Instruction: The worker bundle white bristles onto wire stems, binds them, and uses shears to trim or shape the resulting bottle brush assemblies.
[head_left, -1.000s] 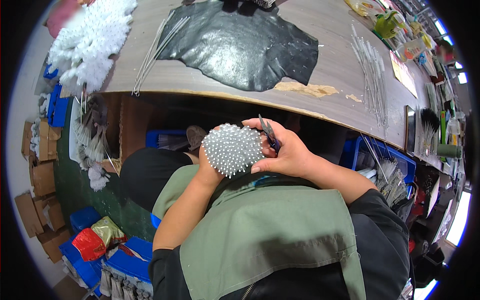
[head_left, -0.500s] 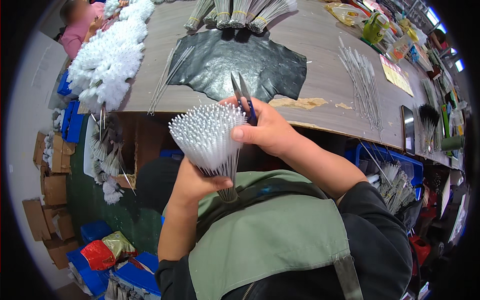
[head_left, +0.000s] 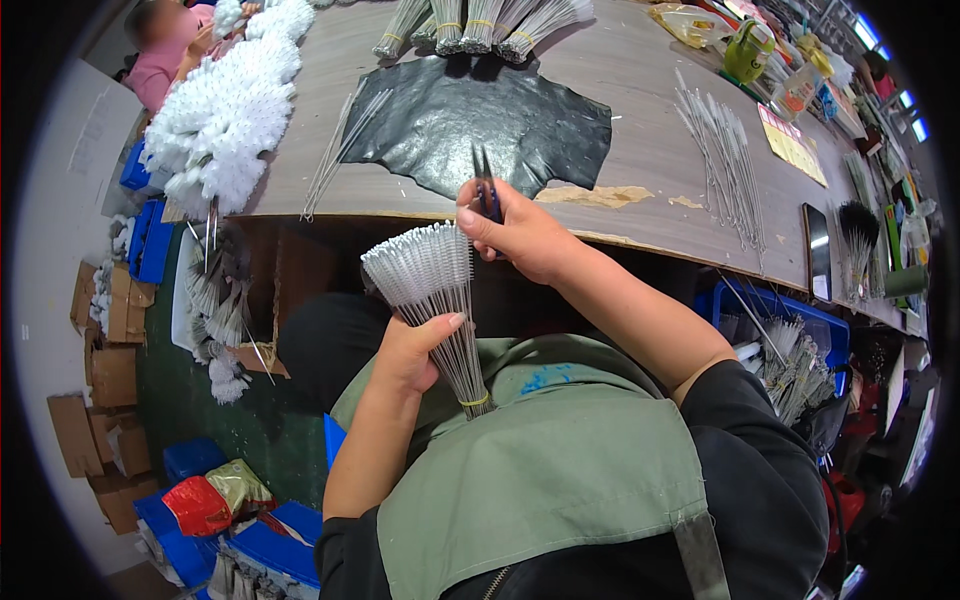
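My left hand point(head_left: 412, 352) grips a bundle of thin wire brushes point(head_left: 432, 290), tied low down with a yellow band. Their white bristle heads fan out upward, just below the table edge. Beside the bristle heads on the right, my right hand point(head_left: 515, 232) holds small scissors point(head_left: 485, 183) with the blades pointing up and away. Both forearms come up over my green apron.
A wooden table point(head_left: 650, 150) carries a black leather sheet point(head_left: 480, 125), loose wire brushes point(head_left: 720, 150), tied brush bundles point(head_left: 470, 25) and a heap of white fluffy brushes point(head_left: 225, 110). Another person sits at far left point(head_left: 170, 40). Blue crates and cardboard boxes stand on the floor.
The bundle turned from head-on to side-on and now stands upright. Both hands rose toward the table edge, and the scissors now point up beside the bristles.
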